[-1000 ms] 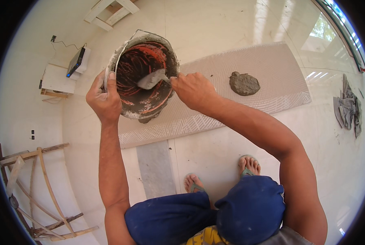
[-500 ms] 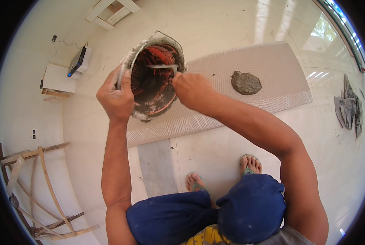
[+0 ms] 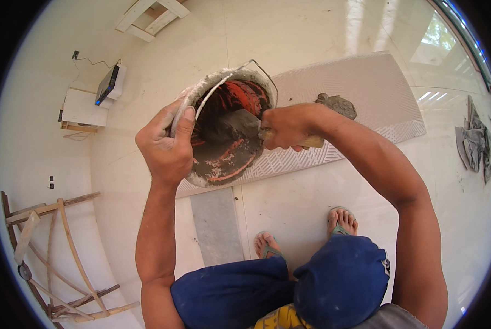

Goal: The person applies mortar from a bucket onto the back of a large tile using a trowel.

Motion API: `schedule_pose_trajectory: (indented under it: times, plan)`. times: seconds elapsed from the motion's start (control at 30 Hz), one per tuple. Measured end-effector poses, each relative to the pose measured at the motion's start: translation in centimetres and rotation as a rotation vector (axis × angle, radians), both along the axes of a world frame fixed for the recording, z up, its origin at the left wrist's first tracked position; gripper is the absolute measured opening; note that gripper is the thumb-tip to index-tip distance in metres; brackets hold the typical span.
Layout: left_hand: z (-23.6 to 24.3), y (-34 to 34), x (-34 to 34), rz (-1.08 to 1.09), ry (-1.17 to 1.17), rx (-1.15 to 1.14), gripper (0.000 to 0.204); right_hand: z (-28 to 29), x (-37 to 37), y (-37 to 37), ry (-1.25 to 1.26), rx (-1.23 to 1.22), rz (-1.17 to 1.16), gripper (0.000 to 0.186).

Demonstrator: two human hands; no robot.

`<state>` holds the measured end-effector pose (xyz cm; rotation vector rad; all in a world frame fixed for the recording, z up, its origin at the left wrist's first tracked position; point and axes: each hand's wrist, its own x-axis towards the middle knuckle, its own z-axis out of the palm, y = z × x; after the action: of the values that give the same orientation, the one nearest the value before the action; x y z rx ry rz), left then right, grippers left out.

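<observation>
Orange-red plastic shows in streaks through the grey mortar lining my bucket, which I have tipped with its mouth toward me above the left part of a large ridged tile; whether its base rests on anything, I cannot tell. My left grip is clamped on the rim, thumb lapped over the lip and fingers outside, beside the wire bail. My right grip is clenched at the bucket's edge around a trowel, its wooden handle showing behind my fist and its smeared blade inside the bucket. As for progress, one mound of mortar sits on the tile, partly hidden by my right wrist, so I judge that some has already been turned out. What seems left is the mortar clinging to the bucket wall, with red patches where the coat is thin; how much lies at the dark bottom I cannot make out. Nearer me, a grey strip lies on the floor to the left of my flip-flops, and a crumpled grey cloth lies well apart at the right.
</observation>
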<state>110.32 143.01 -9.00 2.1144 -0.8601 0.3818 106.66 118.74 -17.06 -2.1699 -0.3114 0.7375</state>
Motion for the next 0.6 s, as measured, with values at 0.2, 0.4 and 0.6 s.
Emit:
schedule_pose_trajectory:
  times: [0.2,0.4,0.6]
  plan:
    - [1.3,-0.8,1.3,-0.014,0.103,-0.055,0.024,-1.8,1.0,-1.4,0.27,0.279,0.038,0.029]
    - [0.2,-1.1,0.9,-0.005,0.093,-0.159,0.023,-5.4,-1.7,0.1,0.497,0.674,-0.01,0.029]
    - [-0.8,-1.5,0.8,0.047,0.01,-0.169,0.023,-6.6,-3.8,2.3,0.632,0.977,-0.08,0.024]
